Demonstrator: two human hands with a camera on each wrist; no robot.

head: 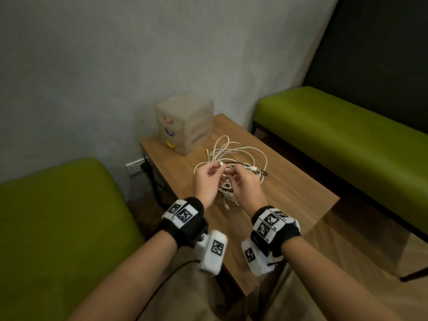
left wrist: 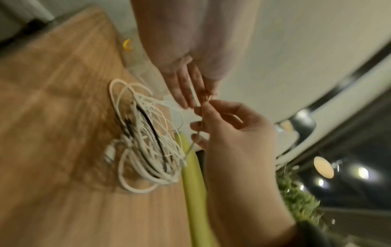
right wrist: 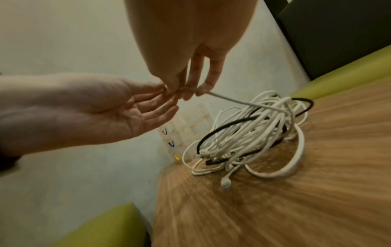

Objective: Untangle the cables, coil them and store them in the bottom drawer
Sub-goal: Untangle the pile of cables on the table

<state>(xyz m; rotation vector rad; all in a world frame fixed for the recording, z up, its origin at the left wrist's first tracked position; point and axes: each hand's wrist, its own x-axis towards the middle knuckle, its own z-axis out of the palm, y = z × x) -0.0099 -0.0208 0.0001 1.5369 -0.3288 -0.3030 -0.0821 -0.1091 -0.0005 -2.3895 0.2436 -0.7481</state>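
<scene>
Both hands (head: 225, 181) pinching one white cable (right wrist: 228, 99), taut, slanting down to the tangle (head: 236, 158) on the table (head: 301, 188).

Wood-grain table (head: 289, 181), smooth white and black cables (head: 234, 154), matt cloth drawer box (head: 185, 121)

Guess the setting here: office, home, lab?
Likely an office lounge or waiting corner, not a lab: two green cushioned benches flank a small wooden side table against a plain grey wall with a socket. A fabric three-drawer box and tangled cables sit on the table.
</scene>
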